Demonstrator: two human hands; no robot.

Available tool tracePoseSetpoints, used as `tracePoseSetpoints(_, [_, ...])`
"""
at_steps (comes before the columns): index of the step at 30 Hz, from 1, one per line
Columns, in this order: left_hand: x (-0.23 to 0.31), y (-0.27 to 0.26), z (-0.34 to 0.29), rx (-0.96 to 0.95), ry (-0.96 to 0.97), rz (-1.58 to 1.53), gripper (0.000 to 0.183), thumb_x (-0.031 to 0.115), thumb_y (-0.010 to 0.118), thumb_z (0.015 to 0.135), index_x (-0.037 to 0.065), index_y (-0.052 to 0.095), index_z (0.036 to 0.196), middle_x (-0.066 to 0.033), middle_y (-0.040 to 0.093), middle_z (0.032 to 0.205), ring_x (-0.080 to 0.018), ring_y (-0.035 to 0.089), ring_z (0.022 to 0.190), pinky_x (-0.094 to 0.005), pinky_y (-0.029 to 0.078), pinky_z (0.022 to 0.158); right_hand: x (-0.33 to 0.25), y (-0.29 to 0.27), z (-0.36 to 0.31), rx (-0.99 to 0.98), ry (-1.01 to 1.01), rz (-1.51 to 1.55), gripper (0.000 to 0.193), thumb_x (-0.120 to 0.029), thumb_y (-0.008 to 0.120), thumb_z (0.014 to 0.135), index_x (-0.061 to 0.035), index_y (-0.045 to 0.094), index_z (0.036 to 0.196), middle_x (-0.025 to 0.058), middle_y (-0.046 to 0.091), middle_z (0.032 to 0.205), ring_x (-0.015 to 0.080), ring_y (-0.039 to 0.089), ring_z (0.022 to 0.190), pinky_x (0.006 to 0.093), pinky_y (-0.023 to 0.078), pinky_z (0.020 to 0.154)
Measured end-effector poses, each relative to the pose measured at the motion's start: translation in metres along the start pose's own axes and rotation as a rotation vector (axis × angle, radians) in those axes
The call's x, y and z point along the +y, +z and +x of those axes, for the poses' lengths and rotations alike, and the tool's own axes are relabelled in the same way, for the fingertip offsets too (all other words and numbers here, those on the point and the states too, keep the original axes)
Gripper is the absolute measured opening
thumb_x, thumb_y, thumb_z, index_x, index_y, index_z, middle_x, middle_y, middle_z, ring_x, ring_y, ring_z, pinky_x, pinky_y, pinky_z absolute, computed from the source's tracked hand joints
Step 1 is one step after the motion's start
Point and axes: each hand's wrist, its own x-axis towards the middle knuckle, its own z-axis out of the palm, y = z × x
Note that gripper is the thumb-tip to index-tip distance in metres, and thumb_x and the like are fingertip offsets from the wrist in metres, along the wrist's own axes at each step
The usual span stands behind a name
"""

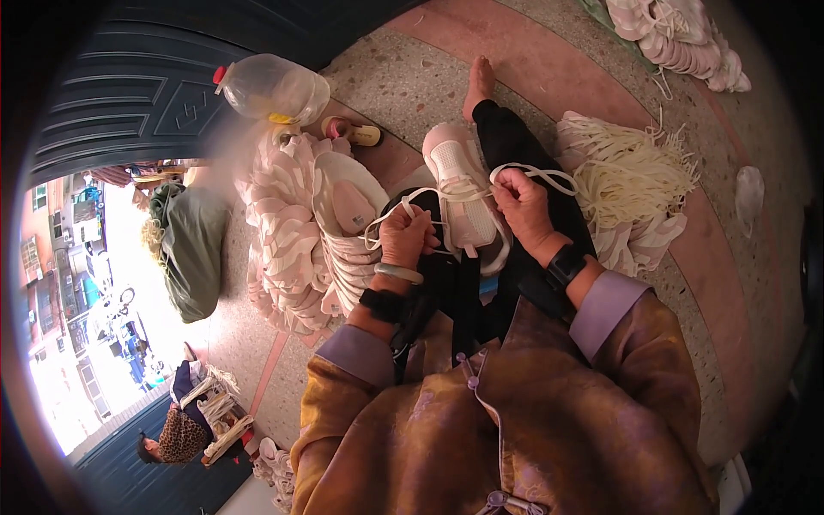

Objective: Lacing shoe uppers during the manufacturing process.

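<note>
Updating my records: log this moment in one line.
right hand: holding lace | left hand: holding lace | shoe: between hands

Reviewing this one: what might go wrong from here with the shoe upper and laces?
The lace loop out past the right hand reaches toward the loose lace bundle and might snag there.
The shoe upper has loose loops on both sides, so uneven pulling could leave unequal lengths.
The left hand is close to the stacked uppers; a wide pull might knock them.
</note>
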Motion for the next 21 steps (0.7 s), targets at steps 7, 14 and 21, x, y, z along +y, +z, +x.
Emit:
tracePoseSetpoints(7, [-0.002, 0.0, -0.001, -0.048, 0.065, -0.049, 0.01, 0.007, 0.059, 0.078, 0.007, 0.049, 0.077, -0.0022, 0.054, 0.06, -0.0091, 0.052, 0.043, -0.0192, 0.04, 0.036, 0.002, -0.003, 0.006, -0.024, -0.036, 0.008, 0.006, 0.0, 0.057, 0.075, -0.0019, 0.055, 0.081, 0.0057, 0.057, 0.063, 0.01, 0.054, 0.055, 0.0241, 0.044, 0.054])
tracePoseSetpoints(14, [-0.005, -0.001, 0.002, -0.033, 0.083, -0.039, 0.008, 0.006, 0.058, 0.078, 0.008, 0.05, 0.081, -0.003, 0.055, 0.063, -0.0103, 0.053, 0.045, -0.0207, 0.042, 0.038, 0.005, -0.003, 0.005, -0.021, -0.024, 0.021, 0.006, 0.001, 0.056, 0.074, -0.0011, 0.056, 0.079, 0.0039, 0.056, 0.062, 0.0089, 0.053, 0.055, 0.0223, 0.043, 0.053])
tracePoseSetpoints(21, [-0.005, -0.002, 0.001, -0.04, 0.082, -0.05, 0.009, 0.005, 0.057, 0.076, 0.007, 0.051, 0.083, -0.0031, 0.055, 0.062, -0.0104, 0.053, 0.045, -0.0202, 0.041, 0.039, -0.014, -0.013, 0.01, -0.284, 0.489, 0.388, 0.004, -0.003, 0.054, 0.073, -0.0015, 0.057, 0.074, 0.0004, 0.054, 0.063, 0.0043, 0.048, 0.055, 0.02, 0.039, 0.048])
